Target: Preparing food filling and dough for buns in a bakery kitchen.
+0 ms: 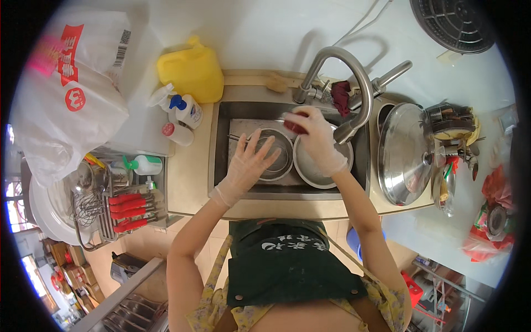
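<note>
One sink [249, 110] below, gloved left hand [246, 166] spread wide, gloved right hand [319, 139] gripping a dark red item [295, 127]

Translucent plastic gloves [224, 193] are worn on left hand [249, 161] and right hand [318, 139]. The sink [249, 110] is made of dull metal. By the countertop's [188, 182] right edge, a metal lid [405, 157] is brightly polished; near its back left corner, a jug [193, 74] is moulded in smooth plastic.
</note>
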The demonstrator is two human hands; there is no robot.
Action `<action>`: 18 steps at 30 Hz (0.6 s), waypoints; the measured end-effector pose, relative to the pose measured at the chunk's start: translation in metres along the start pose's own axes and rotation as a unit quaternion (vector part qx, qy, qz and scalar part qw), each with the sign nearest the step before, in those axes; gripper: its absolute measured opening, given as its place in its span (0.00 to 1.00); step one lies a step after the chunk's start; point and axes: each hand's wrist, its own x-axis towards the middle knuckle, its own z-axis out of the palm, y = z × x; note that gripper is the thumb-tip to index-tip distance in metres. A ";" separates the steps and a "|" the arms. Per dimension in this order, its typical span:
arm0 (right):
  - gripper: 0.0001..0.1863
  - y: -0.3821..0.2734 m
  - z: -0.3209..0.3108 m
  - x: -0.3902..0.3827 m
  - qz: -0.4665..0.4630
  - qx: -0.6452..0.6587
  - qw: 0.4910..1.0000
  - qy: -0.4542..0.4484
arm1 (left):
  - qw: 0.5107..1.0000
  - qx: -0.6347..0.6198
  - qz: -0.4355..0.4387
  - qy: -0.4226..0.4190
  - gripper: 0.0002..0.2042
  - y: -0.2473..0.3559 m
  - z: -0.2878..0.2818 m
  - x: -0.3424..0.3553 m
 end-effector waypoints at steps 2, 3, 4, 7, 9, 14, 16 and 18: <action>0.12 -0.021 -0.007 0.014 -0.155 -0.025 0.985 -0.072 | 1.000 0.003 0.012 0.001 0.18 -0.001 0.002 -0.001; 0.12 -0.018 -0.003 0.015 -0.156 -0.024 0.985 -0.073 | 1.000 -0.002 0.014 0.000 0.18 -0.002 0.002 -0.001; 0.11 -0.010 0.001 0.015 -0.152 -0.089 0.975 -0.134 | 1.000 -0.009 0.021 0.001 0.18 -0.001 0.001 0.002; 0.08 0.014 0.011 0.009 -0.115 -0.215 0.946 -0.213 | 0.999 -0.021 0.034 -0.015 0.17 0.003 -0.003 -0.003; 0.06 -0.007 0.003 0.013 -0.128 -0.070 0.986 -0.080 | 0.999 -0.010 0.032 -0.024 0.16 -0.005 -0.002 -0.004; 0.15 0.018 0.006 0.000 -0.001 -0.134 0.963 -0.235 | 0.999 -0.015 0.029 0.000 0.15 -0.004 -0.008 0.003; 0.15 0.006 0.002 -0.013 0.005 -0.068 0.989 -0.130 | 0.999 -0.045 -0.028 -0.011 0.16 0.000 -0.004 -0.008; 0.17 -0.016 -0.002 -0.012 -0.038 0.048 0.998 0.001 | 0.996 -0.084 -0.031 -0.005 0.17 0.004 0.001 -0.003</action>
